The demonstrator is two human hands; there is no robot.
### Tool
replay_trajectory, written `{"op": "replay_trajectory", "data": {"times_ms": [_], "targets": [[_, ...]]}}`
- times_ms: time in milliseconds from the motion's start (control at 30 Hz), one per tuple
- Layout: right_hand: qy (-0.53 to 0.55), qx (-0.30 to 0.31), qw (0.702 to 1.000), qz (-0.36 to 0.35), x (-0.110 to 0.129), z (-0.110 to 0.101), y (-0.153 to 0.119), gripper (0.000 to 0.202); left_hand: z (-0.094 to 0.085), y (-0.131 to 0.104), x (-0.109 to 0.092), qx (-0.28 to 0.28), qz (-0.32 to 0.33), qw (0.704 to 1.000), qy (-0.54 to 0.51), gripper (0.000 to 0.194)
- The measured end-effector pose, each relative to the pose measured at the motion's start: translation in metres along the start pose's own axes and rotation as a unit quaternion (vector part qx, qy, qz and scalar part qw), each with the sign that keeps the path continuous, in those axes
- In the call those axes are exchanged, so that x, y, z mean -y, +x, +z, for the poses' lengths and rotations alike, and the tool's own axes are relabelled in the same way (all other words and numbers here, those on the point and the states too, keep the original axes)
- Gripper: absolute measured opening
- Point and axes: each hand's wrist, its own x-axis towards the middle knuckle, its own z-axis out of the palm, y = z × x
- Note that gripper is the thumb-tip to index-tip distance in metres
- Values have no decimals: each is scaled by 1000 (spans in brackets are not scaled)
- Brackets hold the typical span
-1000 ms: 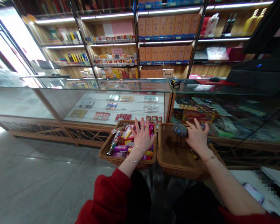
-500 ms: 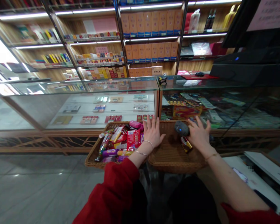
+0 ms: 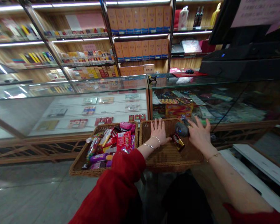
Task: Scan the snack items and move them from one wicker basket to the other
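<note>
My left hand point(image 3: 158, 135) hovers over the left part of the right wicker basket point(image 3: 163, 160), its fingers spread and nothing in them. My right hand point(image 3: 199, 134) is at that basket's right side, with a dark grey scanner point(image 3: 181, 129) showing a blue light held against the palm; some fingers stretch outward and the grip underneath is hidden. Just below the scanner, a dark, yellow-ended wrapped bar point(image 3: 178, 143) lies in the basket. Colourful wrapped snacks, including a red packet point(image 3: 123, 141), fill the left wicker basket point(image 3: 76, 166).
Behind the baskets stands a glass display counter point(image 3: 100, 85) with small packs inside. Shelves of boxes point(image 3: 136, 18) rise beyond it. A black monitor stand point(image 3: 242, 70) is at the right, above a white device point(image 3: 254, 180) low beside my right arm.
The view has shifted, moving the baskets left in the picture. My left hand has moved right, from the gap between the baskets to over the right one. The scanner has moved along with my right hand.
</note>
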Motion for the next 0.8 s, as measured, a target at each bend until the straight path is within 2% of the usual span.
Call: {"op": "replay_trajectory", "data": {"times_ms": [267, 433, 633, 800], "targets": [[-9, 22, 999, 23, -7, -2, 8, 34, 21, 18, -25, 65, 51, 996, 18, 113], [2, 24, 999, 36, -12, 3, 13, 32, 31, 31, -33, 94, 82, 992, 27, 114], [16, 14, 999, 50, -20, 12, 18, 33, 56, 45, -31, 127, 127, 983, 38, 101], [27, -4, 999, 47, -23, 18, 21, 31, 75, 53, -33, 109, 194, 973, 63, 73]]}}
